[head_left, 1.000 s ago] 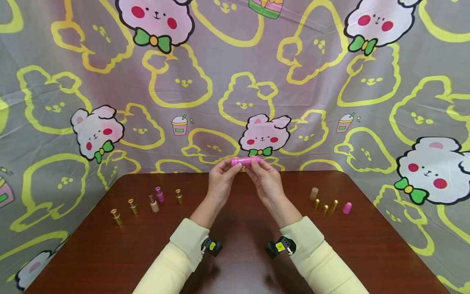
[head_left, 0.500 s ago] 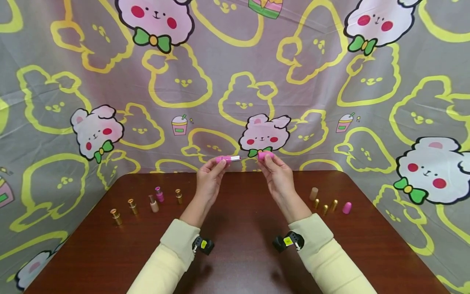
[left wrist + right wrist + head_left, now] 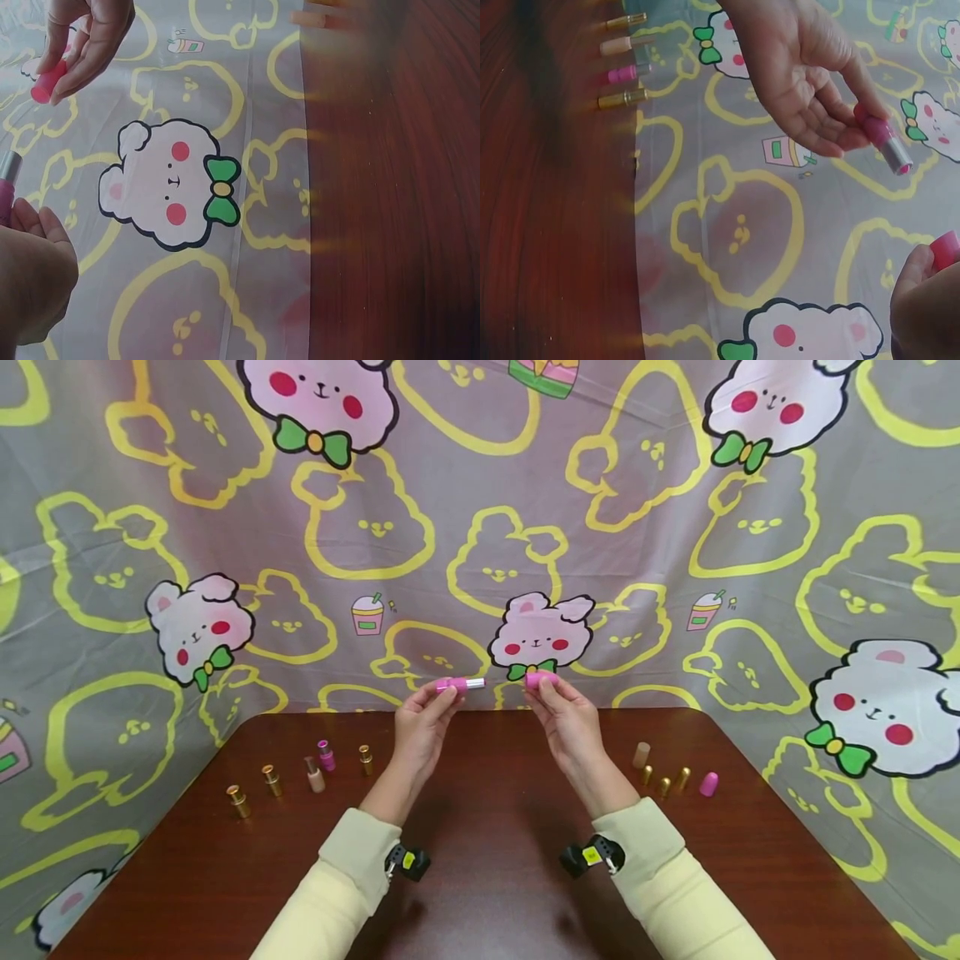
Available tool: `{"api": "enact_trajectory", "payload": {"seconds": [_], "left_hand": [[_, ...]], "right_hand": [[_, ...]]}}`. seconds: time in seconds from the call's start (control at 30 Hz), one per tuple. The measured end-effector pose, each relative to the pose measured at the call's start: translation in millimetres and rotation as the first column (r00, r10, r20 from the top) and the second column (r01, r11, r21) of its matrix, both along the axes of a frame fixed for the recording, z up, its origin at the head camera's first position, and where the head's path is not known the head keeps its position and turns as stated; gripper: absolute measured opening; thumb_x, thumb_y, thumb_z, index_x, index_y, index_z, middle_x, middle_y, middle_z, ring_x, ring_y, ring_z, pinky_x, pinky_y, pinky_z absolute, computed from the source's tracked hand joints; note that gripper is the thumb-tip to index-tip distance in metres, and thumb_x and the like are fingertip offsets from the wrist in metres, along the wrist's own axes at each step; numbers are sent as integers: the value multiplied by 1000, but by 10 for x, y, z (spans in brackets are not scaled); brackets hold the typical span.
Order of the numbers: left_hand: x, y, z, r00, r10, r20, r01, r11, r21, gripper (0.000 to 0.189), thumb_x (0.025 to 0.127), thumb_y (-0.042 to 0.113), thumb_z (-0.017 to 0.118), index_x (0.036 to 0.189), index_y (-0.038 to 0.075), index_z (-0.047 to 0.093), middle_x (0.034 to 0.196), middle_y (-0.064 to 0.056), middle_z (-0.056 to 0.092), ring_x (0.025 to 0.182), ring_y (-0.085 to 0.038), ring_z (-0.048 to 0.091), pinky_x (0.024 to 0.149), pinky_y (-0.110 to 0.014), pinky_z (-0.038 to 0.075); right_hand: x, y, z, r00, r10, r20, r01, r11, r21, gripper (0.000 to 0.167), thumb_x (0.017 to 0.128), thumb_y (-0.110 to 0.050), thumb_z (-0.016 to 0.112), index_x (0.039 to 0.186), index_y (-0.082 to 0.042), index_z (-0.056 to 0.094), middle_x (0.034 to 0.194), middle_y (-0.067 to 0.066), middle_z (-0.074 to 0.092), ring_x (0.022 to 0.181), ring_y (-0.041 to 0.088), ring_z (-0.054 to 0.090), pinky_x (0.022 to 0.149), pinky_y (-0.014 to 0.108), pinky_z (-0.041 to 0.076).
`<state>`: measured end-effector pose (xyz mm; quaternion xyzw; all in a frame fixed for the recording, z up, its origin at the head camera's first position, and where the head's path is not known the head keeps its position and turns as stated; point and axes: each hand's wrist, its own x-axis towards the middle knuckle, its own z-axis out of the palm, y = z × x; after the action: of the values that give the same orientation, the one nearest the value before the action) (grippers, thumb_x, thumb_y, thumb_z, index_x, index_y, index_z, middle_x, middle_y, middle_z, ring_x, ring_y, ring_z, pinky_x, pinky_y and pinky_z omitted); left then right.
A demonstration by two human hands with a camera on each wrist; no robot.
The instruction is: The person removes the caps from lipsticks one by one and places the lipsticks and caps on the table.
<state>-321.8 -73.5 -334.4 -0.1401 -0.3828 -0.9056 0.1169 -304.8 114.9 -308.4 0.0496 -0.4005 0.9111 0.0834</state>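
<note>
In the head view my left hand (image 3: pixel 422 722) pinches a pink lipstick tube (image 3: pixel 452 684), its silver inner sleeve pointing right. Opposite it, my right hand (image 3: pixel 567 718) holds the pink lipstick cap (image 3: pixel 537 679) between thumb and fingers. A small gap separates tube and cap, both raised above the table's far edge. The right wrist view shows the lipstick (image 3: pixel 885 140) with a bit of pink at the mouth of its silver sleeve. The cap (image 3: pixel 49 82) in the left wrist view has its end facing down and left.
On the table's (image 3: pixel 487 860) left side stand several uncapped gold lipsticks (image 3: pixel 272 781), a pink lipstick (image 3: pixel 326 756) and a beige bottle (image 3: pixel 314 775). At the right are a beige cap (image 3: pixel 641 755), several gold caps (image 3: pixel 665 788) and another pink cap (image 3: pixel 709 784). A patterned cloth (image 3: pixel 480 527) hangs behind.
One second ago the cap was on the lipstick. My hands have drawn apart, left hand leftward with the tube and right hand rightward with the cap, baring the silver sleeve.
</note>
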Motion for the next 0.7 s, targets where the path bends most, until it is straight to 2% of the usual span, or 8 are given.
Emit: {"api": "enact_trajectory", "payload": {"seconds": [0.23,0.5,0.7], "left_hand": [[38,-97,4,1000,3,-1,-3,1000,-9,27,91,-12,55,83,8,71,89,-7,69,81,-17,69,84,-33,55],[63,-209,-17,999,-25,-29,25,999,20,11,89,-6,65,85,4,67,87,-8,70,81,-18,69,83,-33,55],[72,-289,-42,999,-20,-42,20,1000,-1,7,88,0,69,86,4,64,87,-8,71,81,-18,69,84,-34,54]], "right_hand": [[9,101,-12,1000,5,-1,-5,999,40,25,96,-2,56,86,-12,76,91,5,72,89,17,69,89,33,51],[22,193,-31,1000,-1,23,0,998,55,23,95,-2,57,86,-11,76,90,5,71,91,17,68,94,35,48],[39,267,-46,1000,-1,28,-1,997,71,17,94,-3,58,92,-6,74,91,6,72,91,18,68,96,38,46]]}}
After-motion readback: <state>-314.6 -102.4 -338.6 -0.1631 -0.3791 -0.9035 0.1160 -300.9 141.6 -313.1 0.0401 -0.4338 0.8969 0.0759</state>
